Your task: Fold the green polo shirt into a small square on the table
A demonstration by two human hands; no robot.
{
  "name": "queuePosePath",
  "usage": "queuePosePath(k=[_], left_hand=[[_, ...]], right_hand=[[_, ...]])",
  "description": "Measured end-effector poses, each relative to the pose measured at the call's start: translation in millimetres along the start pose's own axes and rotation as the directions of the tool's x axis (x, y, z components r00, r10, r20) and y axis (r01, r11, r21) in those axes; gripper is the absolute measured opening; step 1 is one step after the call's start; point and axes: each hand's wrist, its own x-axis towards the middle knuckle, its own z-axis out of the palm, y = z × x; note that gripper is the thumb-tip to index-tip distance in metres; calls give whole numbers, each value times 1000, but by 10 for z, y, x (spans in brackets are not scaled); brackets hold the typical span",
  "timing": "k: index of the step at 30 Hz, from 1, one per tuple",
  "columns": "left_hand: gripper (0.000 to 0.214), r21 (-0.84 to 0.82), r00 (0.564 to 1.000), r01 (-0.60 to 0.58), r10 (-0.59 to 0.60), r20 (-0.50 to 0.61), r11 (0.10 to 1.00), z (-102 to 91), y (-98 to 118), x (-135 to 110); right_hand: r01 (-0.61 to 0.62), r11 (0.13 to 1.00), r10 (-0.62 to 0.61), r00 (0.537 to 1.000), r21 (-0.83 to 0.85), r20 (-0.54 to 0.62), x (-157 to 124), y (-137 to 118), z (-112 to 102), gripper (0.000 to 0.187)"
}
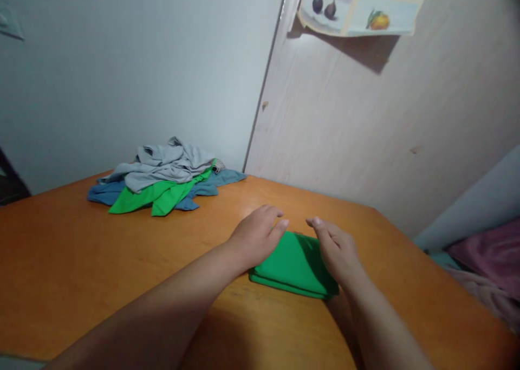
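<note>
A green folded cloth (294, 264) lies flat on the orange-brown table in front of me, its layered near edge facing me. My left hand (258, 233) is at the cloth's left side, thumb apart from the fingers, which curve slightly inward. On the opposite side, my right hand (336, 250) is over the cloth's right edge with its fingers stretched forward. Neither hand is gripping anything; whether they press on the cloth's edges I cannot tell.
A loose heap of clothes, with a grey garment (174, 161) over bright green (162, 194) and blue ones (106, 192), lies at the back left of the table (122, 267). Walls stand behind it. A fruit poster (363, 7) hangs above. Pink fabric (487, 251) lies beyond the right edge.
</note>
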Motion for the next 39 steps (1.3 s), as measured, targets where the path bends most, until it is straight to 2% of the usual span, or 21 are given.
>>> queuePosePath(k=[3, 7, 11, 16, 24, 32, 39], left_hand=[[39, 64, 998, -69, 69, 7, 996, 33, 105, -66], [48, 133, 987, -119, 103, 125, 984, 86, 168, -134], [60, 213, 957, -145, 82, 277, 966, 130, 138, -184], [73, 314, 928, -124, -2, 373, 941, 149, 80, -218], [81, 398, 896, -102, -90, 435, 912, 123, 129, -219], [83, 348, 906, -77, -80, 416, 934, 141, 98, -234], [95, 371, 884, -87, -100, 456, 925, 127, 133, -219]], right_hand=[[63, 989, -54, 996, -134, 70, 14, 11, 22, 56], [113, 958, -66, 981, -263, 182, -12, -25, 67, 55], [89, 926, 35, 948, -367, 317, -42, -47, 114, 63], [53, 895, 157, 892, -443, 425, -48, -75, 146, 75], [-34, 897, 233, 883, -441, 406, -63, -81, 175, 84], [-55, 906, 232, 894, -419, 384, -74, -69, 224, 80], [-42, 908, 209, 908, -417, 364, -77, -55, 252, 75]])
